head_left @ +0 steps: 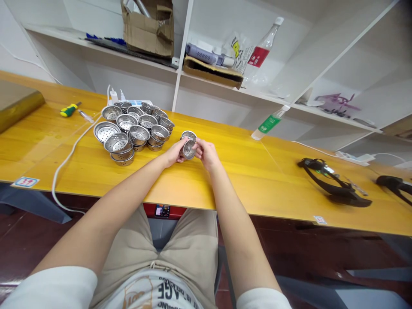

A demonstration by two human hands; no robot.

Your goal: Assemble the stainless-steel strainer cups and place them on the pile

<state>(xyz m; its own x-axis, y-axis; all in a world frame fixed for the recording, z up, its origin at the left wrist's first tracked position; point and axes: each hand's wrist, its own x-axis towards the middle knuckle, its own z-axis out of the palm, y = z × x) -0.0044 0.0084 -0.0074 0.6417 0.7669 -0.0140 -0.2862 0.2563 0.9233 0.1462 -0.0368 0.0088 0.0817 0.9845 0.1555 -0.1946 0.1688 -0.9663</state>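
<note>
My left hand (pixel 175 152) is closed round the side of a small perforated metal cup (pixel 189 149), held tilted just above the yellow table. At the cup's right rim, my right hand (pixel 206 152) has its fingers bent together; whether they grip the rim or something small is unclear. Right behind the held cup is another metal cup (pixel 189 135), partly covered by it. To the left of my hands stand several more perforated metal cups (pixel 139 134), grouped close together and some stacked.
A white cable (pixel 74 148) runs past the cups over the table's front edge. A screwdriver (pixel 68 110) lies at the far left. A green-labelled bottle (pixel 269 124) stands toward the back; a black headset (pixel 334 182) lies at right. Shelves rise behind.
</note>
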